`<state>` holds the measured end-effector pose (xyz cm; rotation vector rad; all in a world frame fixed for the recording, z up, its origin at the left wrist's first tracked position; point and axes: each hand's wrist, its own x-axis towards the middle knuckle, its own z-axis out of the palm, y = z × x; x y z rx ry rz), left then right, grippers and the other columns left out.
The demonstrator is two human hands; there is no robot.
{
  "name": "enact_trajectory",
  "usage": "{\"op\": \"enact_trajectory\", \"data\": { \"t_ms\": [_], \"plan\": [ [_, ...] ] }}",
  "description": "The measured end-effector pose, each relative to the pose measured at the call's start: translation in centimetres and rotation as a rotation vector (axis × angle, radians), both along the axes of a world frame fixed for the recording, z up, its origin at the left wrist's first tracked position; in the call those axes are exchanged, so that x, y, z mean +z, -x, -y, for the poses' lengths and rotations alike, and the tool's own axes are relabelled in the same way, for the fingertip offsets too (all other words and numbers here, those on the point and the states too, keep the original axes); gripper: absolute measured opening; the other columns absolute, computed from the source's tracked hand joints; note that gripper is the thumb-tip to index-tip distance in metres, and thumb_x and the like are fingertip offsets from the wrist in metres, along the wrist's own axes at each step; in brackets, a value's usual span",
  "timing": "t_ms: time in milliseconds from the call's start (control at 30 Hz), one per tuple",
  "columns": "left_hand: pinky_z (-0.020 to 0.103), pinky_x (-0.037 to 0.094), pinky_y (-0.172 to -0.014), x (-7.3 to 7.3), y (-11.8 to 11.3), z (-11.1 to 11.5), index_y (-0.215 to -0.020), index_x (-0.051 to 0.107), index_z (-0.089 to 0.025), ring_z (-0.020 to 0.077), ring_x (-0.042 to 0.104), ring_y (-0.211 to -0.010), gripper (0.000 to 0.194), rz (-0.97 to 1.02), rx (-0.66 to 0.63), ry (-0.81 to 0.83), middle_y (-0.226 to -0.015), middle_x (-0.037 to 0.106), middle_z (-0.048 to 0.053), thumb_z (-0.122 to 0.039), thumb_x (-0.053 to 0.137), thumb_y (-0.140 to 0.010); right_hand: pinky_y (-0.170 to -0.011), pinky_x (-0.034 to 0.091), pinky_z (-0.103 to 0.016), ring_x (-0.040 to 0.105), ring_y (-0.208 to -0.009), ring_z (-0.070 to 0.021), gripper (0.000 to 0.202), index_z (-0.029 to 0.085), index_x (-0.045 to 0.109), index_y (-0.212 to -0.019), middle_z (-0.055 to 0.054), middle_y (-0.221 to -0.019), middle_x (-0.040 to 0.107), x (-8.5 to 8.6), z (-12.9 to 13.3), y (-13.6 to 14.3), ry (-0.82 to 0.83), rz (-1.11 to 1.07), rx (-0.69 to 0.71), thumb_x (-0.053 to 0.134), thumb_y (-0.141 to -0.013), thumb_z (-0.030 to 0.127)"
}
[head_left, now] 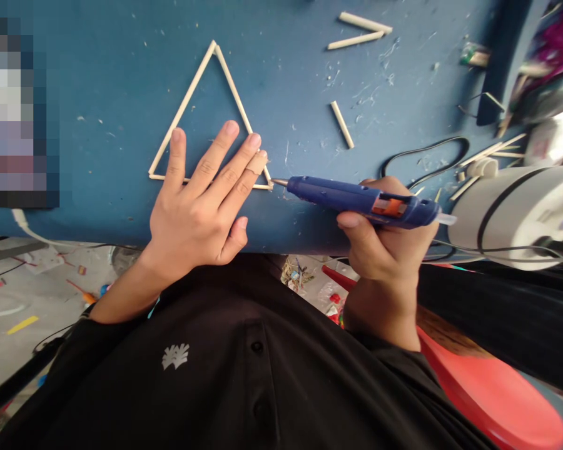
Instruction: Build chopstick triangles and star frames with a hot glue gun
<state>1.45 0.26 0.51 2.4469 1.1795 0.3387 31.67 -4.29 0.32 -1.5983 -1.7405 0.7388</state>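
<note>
A triangle of pale wooden sticks [184,112] lies flat on the blue table. Across its lower part rests my left hand [201,187], fingers spread, covering much of the bottom stick and part of the right one. A bandage wraps one of its fingertips. My right hand [389,244] is wrapped around a blue hot glue gun [338,192]. The gun's metal nozzle is at the triangle's lower right corner, where the stick ends meet. A clear glue stick [446,219] pokes out of the gun's back end.
Loose wooden sticks [356,40] lie at the top, with a shorter stick [342,125] below them. Glue strands dot the blue table [122,75]. At the right stand a white spool [502,212] and a black cable [425,147]. A red chair [492,394] is at lower right.
</note>
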Motion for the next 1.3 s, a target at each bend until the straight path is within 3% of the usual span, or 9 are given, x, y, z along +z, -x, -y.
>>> {"op": "enact_trajectory", "data": {
  "t_ms": [100,333,500,767,867,1000,1067,1167,1300],
  "plan": [
    [0.076,0.003,-0.144,-0.1,0.0,0.0,-0.181,0.031,-0.024,0.0473,0.029,-0.172,0.077,-0.001,-0.002,-0.005,-0.182,0.041,0.007,-0.048,0.038,-0.108,-0.062,0.039,-0.037,0.056,-0.065,-0.0173,0.027,0.03,0.071,-0.1,0.002,-0.079,0.065,0.2,-0.4,0.3,-0.092,-0.002,0.048,0.075,-0.101,0.056],
    [0.075,0.001,-0.144,-0.2,0.0,-0.1,-0.181,0.028,-0.02,0.0476,0.031,-0.172,0.078,-0.006,-0.016,-0.033,-0.184,0.037,0.01,-0.045,0.036,-0.107,-0.059,0.04,-0.036,0.055,-0.062,-0.017,0.028,0.028,0.071,-0.097,0.002,-0.075,0.064,0.6,-0.4,0.1,-0.097,0.005,0.09,0.079,-0.097,0.055],
    [0.072,0.005,-0.144,0.0,0.0,-0.1,-0.181,0.029,-0.021,0.047,0.031,-0.172,0.078,0.01,-0.014,-0.035,-0.184,0.037,0.011,-0.046,0.037,-0.107,-0.059,0.039,-0.037,0.055,-0.061,-0.0184,0.036,0.028,0.068,-0.091,0.001,-0.073,0.063,0.6,-0.6,0.4,-0.126,0.072,0.021,0.073,-0.1,0.062],
    [0.069,0.004,-0.145,0.4,0.1,-0.2,-0.182,0.024,-0.017,0.0458,0.027,-0.174,0.082,-0.004,-0.017,-0.022,-0.185,0.035,0.012,-0.048,0.036,-0.107,-0.063,0.043,-0.038,0.058,-0.063,-0.0206,0.05,0.028,0.069,-0.089,-0.001,-0.073,0.063,1.1,-1.1,1.4,-0.039,0.088,0.033,0.067,-0.097,0.077],
    [0.067,0.0,-0.145,-0.1,0.2,-0.3,-0.182,0.022,-0.015,0.0431,0.024,-0.175,0.082,-0.033,-0.013,-0.032,-0.186,0.034,0.011,-0.05,0.033,-0.107,-0.065,0.044,-0.04,0.058,-0.065,-0.0214,0.052,0.028,0.068,-0.089,-0.002,-0.075,0.063,1.0,-0.9,0.9,-0.027,0.082,0.05,0.065,-0.096,0.08],
    [0.058,-0.01,-0.146,-1.1,0.3,-0.5,-0.181,0.014,-0.01,0.0358,0.024,-0.176,0.083,-0.022,-0.058,-0.191,-0.186,0.032,0.008,-0.047,0.028,-0.108,-0.068,0.046,-0.041,0.055,-0.067,-0.0212,0.054,0.028,0.066,-0.09,-0.003,-0.075,0.061,0.9,-0.8,0.1,-0.075,0.102,0.008,0.062,-0.098,0.082],
    [0.056,-0.005,-0.147,-1.3,0.5,-0.5,-0.178,0.018,-0.008,0.033,0.028,-0.175,0.078,0.02,-0.067,-0.276,-0.184,0.038,0.009,-0.045,0.024,-0.11,-0.072,0.049,-0.043,0.059,-0.071,-0.0224,0.053,0.029,0.067,-0.092,-0.004,-0.078,0.065,1.0,-1.0,0.2,-0.078,0.099,-0.011,0.063,-0.099,0.08],
    [0.057,0.013,-0.148,-0.9,1.2,-0.1,-0.174,0.031,-0.008,0.0324,0.031,-0.174,0.071,0.087,-0.011,-0.318,-0.18,0.046,0.011,-0.043,0.021,-0.113,-0.076,0.053,-0.045,0.066,-0.076,-0.0257,0.052,0.029,0.07,-0.095,-0.005,-0.083,0.07,1.2,-1.3,0.6,-0.057,0.062,0.002,0.064,-0.098,0.081],
    [0.059,0.029,-0.145,0.3,2.7,0.9,-0.165,0.046,-0.011,0.0361,0.035,-0.172,0.067,0.108,0.199,-0.314,-0.176,0.051,0.009,-0.05,0.025,-0.115,-0.073,0.055,-0.046,0.069,-0.077,-0.0272,0.051,0.029,0.072,-0.098,-0.005,-0.084,0.073,1.2,-1.5,1.0,-0.056,0.028,-0.004,0.065,-0.098,0.079]
  ]
}}
